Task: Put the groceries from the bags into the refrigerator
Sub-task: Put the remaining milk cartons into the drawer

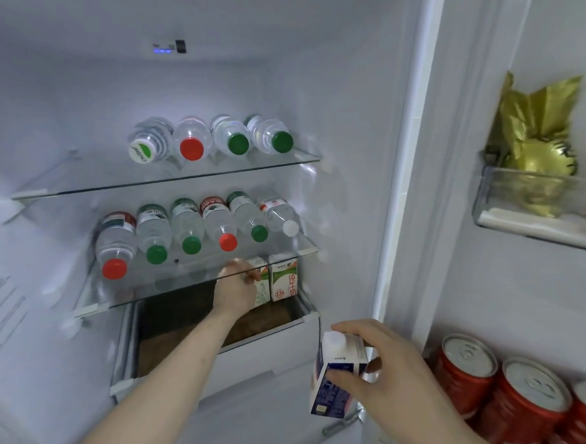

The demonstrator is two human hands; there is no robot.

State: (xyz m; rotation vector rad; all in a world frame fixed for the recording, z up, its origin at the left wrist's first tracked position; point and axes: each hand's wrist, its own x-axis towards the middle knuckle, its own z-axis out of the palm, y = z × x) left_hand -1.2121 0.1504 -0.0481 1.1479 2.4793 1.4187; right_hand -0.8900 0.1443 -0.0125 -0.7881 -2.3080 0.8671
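While ten water bottles (195,193) are lying on two glass shelves (167,181), the left hand (235,287) is gripping one green milk carton (259,284) beside another (283,278), the right hand (370,367) clutching a blue carton (334,379).

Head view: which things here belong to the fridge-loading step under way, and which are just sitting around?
In the job:
- left hand placing a small green-and-white carton
- neighbouring carton already standing there
- right hand holding the blue-and-white carton

Just sitting:
- water bottles lying on the glass shelves
- red cans in the door
- gold foil package in the door bin
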